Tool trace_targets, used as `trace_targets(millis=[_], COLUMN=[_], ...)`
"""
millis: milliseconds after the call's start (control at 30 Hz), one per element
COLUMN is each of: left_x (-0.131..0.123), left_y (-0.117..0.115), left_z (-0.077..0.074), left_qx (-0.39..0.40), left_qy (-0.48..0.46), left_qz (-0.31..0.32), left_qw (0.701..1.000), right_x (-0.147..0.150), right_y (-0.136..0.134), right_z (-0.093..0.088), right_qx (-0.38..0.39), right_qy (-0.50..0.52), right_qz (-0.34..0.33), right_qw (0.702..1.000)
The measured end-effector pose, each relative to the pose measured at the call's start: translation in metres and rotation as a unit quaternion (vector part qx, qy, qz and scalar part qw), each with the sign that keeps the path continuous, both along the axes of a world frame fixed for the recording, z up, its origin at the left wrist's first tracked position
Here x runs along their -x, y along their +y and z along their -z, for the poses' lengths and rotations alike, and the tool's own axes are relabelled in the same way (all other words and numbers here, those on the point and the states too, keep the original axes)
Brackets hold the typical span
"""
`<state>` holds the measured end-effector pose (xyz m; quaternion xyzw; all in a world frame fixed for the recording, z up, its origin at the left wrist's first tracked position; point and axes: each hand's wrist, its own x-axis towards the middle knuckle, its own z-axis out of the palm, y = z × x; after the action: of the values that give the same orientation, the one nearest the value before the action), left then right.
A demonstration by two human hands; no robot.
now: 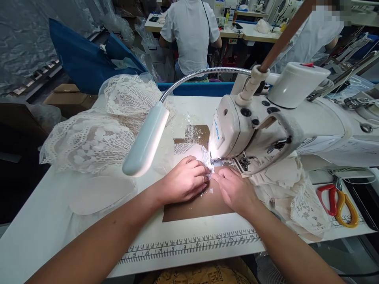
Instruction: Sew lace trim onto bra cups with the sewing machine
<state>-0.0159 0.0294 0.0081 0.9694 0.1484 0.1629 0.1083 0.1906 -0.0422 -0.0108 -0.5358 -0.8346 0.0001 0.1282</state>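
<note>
My left hand (185,179) lies knuckles up on the sewing table, its fingers curled and pressed on a small piece of white lace (207,159) at the needle. My right hand (235,189) rests beside it with fingertips pinched on the same lace piece. Both hands sit over a brown sheet (197,207) taped to the table. The white sewing machine (266,126) stands just behind my right hand, and its head hides the needle. A bright lamp spot falls on the lace between my fingers.
A gooseneck lamp (146,140) hangs over the table's left middle. Heaps of white lace (97,130) lie at the left, and more cut pieces (296,189) under the machine arm. Red and yellow scissors (337,201) lie at right. A printed ruler (192,244) runs along the front edge. A person in a white shirt (191,33) sits behind.
</note>
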Motion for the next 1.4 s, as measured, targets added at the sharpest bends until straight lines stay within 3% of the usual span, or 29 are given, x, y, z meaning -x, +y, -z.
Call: trace_targets(millis=[533,1000,1200,1300,1400], left_x=[0.001,0.005,0.013,0.019,0.025], left_y=[0.006,0.019,0.019,0.015,0.007], left_z=[0.006,0.014,0.021,0.014,-0.009], left_qx=[-0.018,-0.032,-0.028,-0.01,0.006], left_qy=[0.009,-0.001,-0.003,0.021,0.044], left_qz=[-0.04,-0.149,-0.229,-0.276,-0.333], left_qw=[0.999,0.988,0.973,0.961,0.942], right_x=[0.006,0.006,0.002,-0.003,-0.009], right_y=[0.004,0.003,0.001,0.001,0.004], right_z=[-0.004,-0.002,0.004,0.014,0.023], right_qx=[0.026,0.008,-0.01,-0.027,-0.055], right_qy=[-0.039,-0.011,0.009,0.028,0.043], right_qz=[0.042,0.038,-0.006,-0.015,-0.049], right_qw=[0.998,0.999,1.0,0.999,0.996])
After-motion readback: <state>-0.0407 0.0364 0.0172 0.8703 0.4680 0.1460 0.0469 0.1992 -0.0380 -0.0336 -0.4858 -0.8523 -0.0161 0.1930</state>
